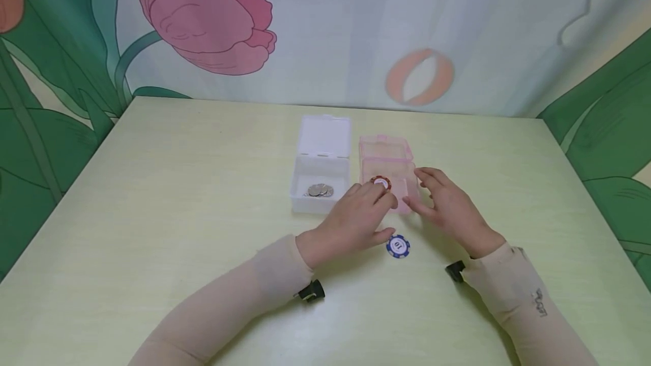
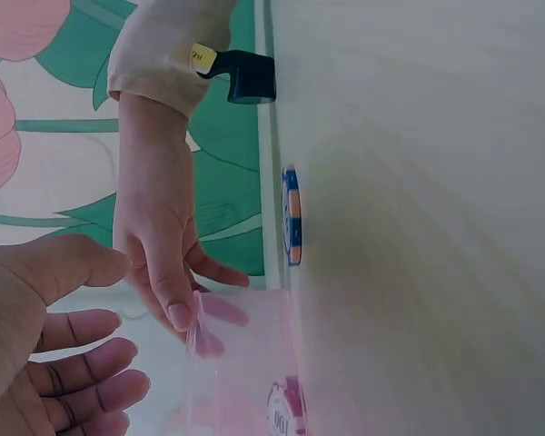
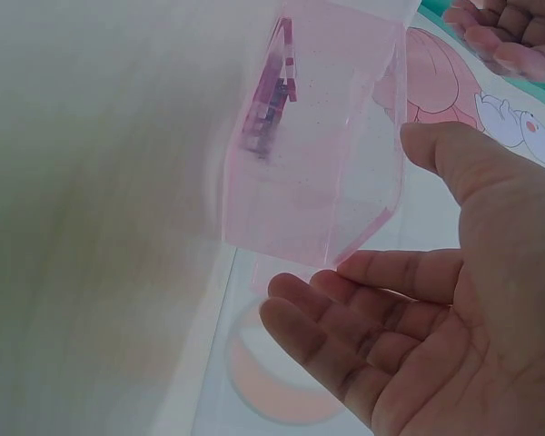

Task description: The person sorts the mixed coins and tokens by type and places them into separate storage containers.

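Pale green-yellow table [image 1: 152,213] fills most of the head view, with its far edge running under a painted flower wall across the top of the frame and broad bare room at lower left and along the right side. Near the centre, two small open boxes stand side by side, just apart: a white box [image 1: 320,192] on the left holding a few silver coins [image 1: 319,190], and a pink box [image 1: 387,169] on the right, each with its lid raised toward the wall. At the pink box's front rim, the left hand [image 1: 356,220] reaches in from lower left, and a red chip [image 1: 380,183] shows just at its fingertips; whether the fingers pinch it or only touch it cannot be told from this view. In the left wrist view, those fingers [image 2: 91,363] look spread and relaxed, with a red chip [image 2: 284,413] lying inside the box against the table. Beside the box's right wall, the right hand [image 1: 447,208] is held open, fingers straight and slightly apart; the right wrist view shows its fingertips [image 3: 309,309] just at the clear pink wall [image 3: 318,163], holding nothing. Below the left thumb, a blue chip [image 1: 398,246] lies flat on the table between the two wrists.
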